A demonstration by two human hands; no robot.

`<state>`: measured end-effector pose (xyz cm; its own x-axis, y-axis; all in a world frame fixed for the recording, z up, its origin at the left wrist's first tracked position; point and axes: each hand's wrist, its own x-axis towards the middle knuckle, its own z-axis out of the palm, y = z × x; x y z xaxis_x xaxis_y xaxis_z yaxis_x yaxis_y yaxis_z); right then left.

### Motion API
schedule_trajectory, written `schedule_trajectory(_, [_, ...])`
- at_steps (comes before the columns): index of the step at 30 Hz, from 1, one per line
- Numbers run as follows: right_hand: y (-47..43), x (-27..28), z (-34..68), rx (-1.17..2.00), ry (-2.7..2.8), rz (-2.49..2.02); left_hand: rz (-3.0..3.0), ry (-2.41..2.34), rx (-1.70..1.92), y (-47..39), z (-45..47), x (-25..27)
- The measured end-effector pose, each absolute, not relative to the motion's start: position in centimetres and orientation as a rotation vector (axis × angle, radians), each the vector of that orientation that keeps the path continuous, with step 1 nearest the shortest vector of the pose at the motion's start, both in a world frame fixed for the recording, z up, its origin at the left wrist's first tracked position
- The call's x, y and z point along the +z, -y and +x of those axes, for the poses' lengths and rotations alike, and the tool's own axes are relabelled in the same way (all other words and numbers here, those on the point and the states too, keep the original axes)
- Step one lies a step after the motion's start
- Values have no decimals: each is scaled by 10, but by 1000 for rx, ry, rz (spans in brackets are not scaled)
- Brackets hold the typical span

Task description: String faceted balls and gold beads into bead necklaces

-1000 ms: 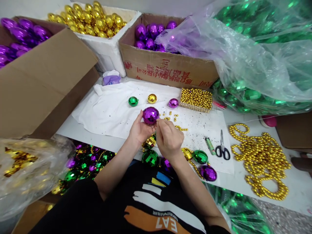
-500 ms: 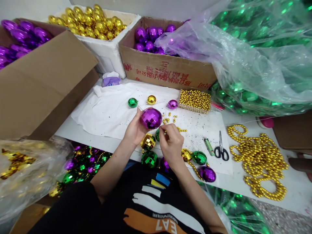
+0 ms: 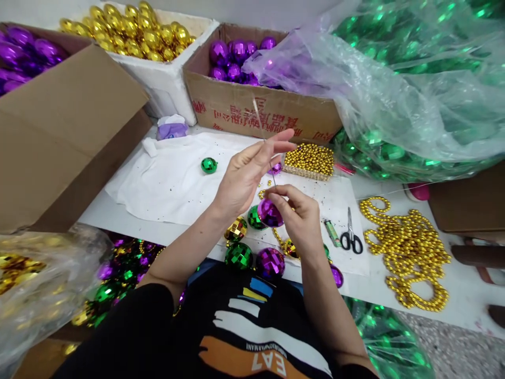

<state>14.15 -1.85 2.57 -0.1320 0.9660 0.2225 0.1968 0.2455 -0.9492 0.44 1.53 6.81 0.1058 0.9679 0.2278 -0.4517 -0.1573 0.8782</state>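
My left hand (image 3: 246, 171) is raised over the cloth, some fingers stretched out, the thumb side closed on a thin thread (image 3: 273, 176). A blurred pale end of it sticks up above that hand. Lower right, my right hand (image 3: 302, 216) pinches the thread just above a purple mirrored ball (image 3: 270, 212), which sits against its fingers. Below lie a gold ball (image 3: 235, 229), a green ball (image 3: 239, 256), another green ball (image 3: 256, 217) and a larger purple ball (image 3: 270, 262). Gold beads and more balls are partly hidden behind my right arm.
A small green ball (image 3: 209, 165) lies on the white cloth (image 3: 158, 181). Further right are a box of gold beads (image 3: 310, 160), a lighter (image 3: 332, 233), scissors (image 3: 351, 237) and gold bead strings (image 3: 406, 247). Cardboard boxes (image 3: 256, 113) and a foam box (image 3: 169, 89) stand behind.
My left hand has let go of the purple ball and risen to the right with the thread. The ball now sits lower, at my right hand. The view has shifted slightly.
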Motion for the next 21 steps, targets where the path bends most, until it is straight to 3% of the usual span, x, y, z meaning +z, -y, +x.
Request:
schedule_trajectory(2, [19,23,142,1135,1377,-1138,1108,-618,1367,-20,5,67])
schedule_trajectory(5, [20,20,151,1075,1170,-1169,1260,-698,1224,-39,-8,40])
schedule_trajectory(8, [23,22,162,966,1127,-1184,1517,-1009,959,-67,-24,-11])
schedule_trajectory(12, [31,25,166,1055,1201,-1203,1631,-1441,655,-92,-28,-71])
schedule_trajectory(16, [38,13,166,1130,1269,-1290,1446,-1409,736,-95,-28,-93])
schedule_trajectory(21, [37,-20,178,977,1524,-1565,976,-1231,927,-84,-43,-88])
